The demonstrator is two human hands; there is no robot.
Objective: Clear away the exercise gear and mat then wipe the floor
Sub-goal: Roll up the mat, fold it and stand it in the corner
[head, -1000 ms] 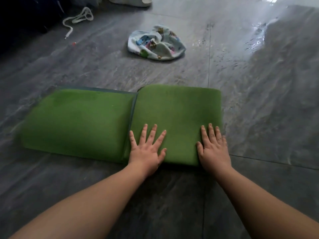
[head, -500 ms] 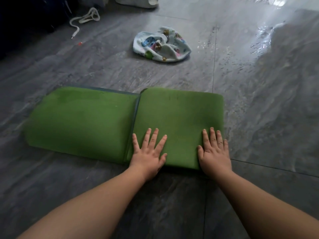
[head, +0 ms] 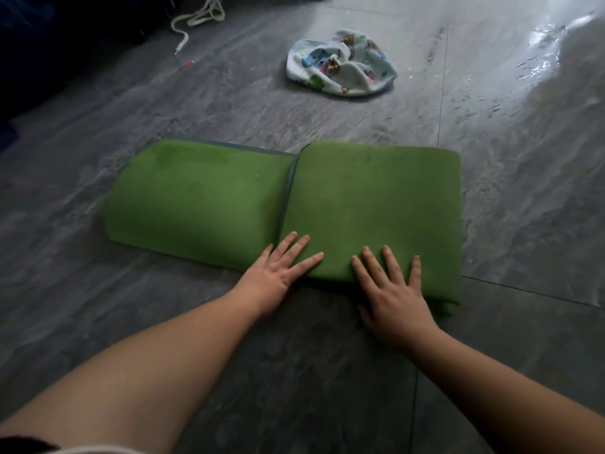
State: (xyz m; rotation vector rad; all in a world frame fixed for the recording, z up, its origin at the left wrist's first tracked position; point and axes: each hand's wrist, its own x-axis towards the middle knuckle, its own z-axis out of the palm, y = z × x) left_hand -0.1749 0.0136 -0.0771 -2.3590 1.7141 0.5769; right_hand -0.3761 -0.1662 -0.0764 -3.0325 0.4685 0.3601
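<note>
On grey stone-look floor tiles point(head: 510, 204), centre of view: green mat point(head: 203, 204), folded into thick padded sections; right-hand section stacked higher, left-hand section lower, narrow dark seam between the two.

Near edge of raised section: left hand point(head: 278, 276), palm down, fingers straight and spread, pressing flat just beside the seam; nothing grasped. Right hand point(head: 394, 294), likewise palm down, fingers straight and splayed, laid over the front edge of the same section towards its right corner; nothing grasped. Both forearms bare, reaching in from bottom of view.

Beyond mat, well apart from it: white cloth point(head: 342, 63) with coloured cartoon print, crumpled in a heap on the floor.

Far left, near dark area at top: pale cord point(head: 199, 19), looped, one end trailing across the tile. Small red-orange speck point(head: 189, 63) on the floor near the cord's end; too small to identify.

Upper right: glossy sheen on tiles point(head: 543, 40), bright reflected light, streaky marks around it.
</note>
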